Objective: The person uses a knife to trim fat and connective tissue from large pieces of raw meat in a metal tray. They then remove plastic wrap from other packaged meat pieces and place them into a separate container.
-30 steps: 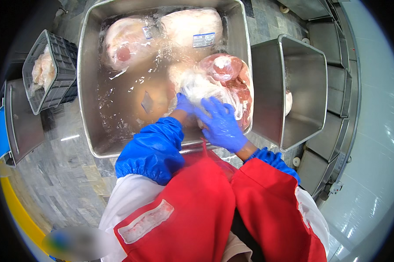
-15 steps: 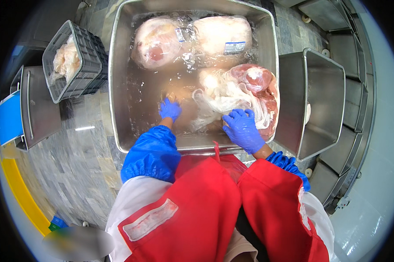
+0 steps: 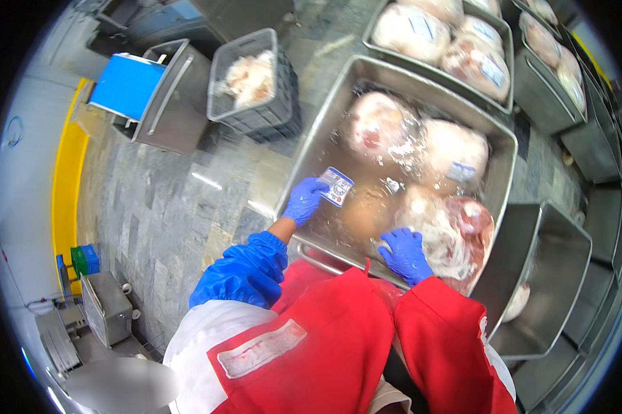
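Note:
My gloved left hand (image 3: pixel 304 201) pinches a small blue-and-white printed label (image 3: pixel 336 186) above the cloudy water, near the left wall of the steel tub (image 3: pixel 309 153). My gloved right hand (image 3: pixel 405 256) lies at the tub's near side, fingers apart, against the loose clear plastic film (image 3: pixel 431 234). Beside it sits a bare red cut of meat (image 3: pixel 471 215), partly covered by that film. A pale shape (image 3: pixel 367 210) shows blurred under the water between my hands. Farther back, two plastic-wrapped pieces of meat (image 3: pixel 376 127) (image 3: pixel 456 152) are partly submerged.
A grey crate (image 3: pixel 283 114) with crumpled plastic film stands left of the tub. Behind it, another steel tub (image 3: pixel 511 76) holds several wrapped meat pieces. To the right stands a steel bin (image 3: pixel 566 276) with a pale piece inside. A steel cart (image 3: pixel 180 103) carries a blue board (image 3: pixel 128 86).
My left hand has come up out of the water and moved left, now with the label in it. The whole view has turned, bringing the rear tub of wrapped meat into sight.

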`<state>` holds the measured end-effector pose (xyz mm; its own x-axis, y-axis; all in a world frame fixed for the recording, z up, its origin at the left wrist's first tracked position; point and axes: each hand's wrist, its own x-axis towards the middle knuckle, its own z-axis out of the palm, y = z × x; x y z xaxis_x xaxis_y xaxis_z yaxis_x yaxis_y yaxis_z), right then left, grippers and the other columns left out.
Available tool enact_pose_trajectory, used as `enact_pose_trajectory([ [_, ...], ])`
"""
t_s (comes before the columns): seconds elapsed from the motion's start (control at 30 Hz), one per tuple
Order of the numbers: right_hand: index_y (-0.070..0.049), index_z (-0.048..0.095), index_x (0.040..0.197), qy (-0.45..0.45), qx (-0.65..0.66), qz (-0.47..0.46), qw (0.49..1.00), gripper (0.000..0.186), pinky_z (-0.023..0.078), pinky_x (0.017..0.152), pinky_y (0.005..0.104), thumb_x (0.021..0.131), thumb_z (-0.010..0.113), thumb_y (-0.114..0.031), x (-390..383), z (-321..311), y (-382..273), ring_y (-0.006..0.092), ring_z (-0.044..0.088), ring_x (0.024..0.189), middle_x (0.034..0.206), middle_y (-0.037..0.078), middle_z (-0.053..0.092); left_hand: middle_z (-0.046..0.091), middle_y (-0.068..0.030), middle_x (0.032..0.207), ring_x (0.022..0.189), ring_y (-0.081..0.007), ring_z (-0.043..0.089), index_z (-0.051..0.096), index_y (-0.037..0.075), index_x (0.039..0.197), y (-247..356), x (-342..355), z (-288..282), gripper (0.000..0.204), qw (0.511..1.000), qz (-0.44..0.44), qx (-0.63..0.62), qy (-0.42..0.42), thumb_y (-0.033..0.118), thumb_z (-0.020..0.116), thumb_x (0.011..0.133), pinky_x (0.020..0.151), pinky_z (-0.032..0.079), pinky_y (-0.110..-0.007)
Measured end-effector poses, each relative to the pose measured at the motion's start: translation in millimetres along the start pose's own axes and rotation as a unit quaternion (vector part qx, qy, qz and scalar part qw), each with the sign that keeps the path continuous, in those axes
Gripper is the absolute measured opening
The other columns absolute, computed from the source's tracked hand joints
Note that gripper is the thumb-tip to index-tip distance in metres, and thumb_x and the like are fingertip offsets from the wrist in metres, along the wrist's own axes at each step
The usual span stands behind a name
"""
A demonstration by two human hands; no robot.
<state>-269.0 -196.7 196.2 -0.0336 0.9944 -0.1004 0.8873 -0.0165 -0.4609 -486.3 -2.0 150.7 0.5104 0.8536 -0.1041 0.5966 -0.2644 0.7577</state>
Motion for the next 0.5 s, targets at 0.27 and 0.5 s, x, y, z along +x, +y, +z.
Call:
enact_pose_trajectory([
  [0.27, -0.013, 0.056, 0.096, -0.091, -0.022, 0.023, 0.995, 0.026, 0.036, 0.075, 0.0430, 0.077, 0.053, -0.030, 57.0, 12.3, -39.1, 0.0267, 0.052, 0.089, 0.088, 0.010, 0.056, 0.060, -0.0104, 0.085, 0.080, -0.0205, 0.057, 0.063, 0.004, 0.087, -90.6, 64.7, -161.1, 0.023, 0.978, -0.055, -0.158, 0.125, 0.002, 0.051, 0.068, 0.073, 0.043, -0.027],
  [0.5, -0.012, 0.058, 0.096, -0.016, 0.004, 0.152, 0.988, 0.027, 0.040, 0.072, 0.0429, 0.076, 0.053, -0.030, 106.1, 44.1, -92.6, 0.0286, 0.054, 0.083, 0.086, 0.011, 0.058, 0.061, -0.0151, 0.085, 0.078, -0.0278, 0.059, 0.063, 0.007, 0.086, -190.0, 229.9, -254.5, 0.020, 0.941, -0.034, 0.333, -0.046, 0.011, 0.050, 0.072, 0.073, 0.046, -0.038],
])
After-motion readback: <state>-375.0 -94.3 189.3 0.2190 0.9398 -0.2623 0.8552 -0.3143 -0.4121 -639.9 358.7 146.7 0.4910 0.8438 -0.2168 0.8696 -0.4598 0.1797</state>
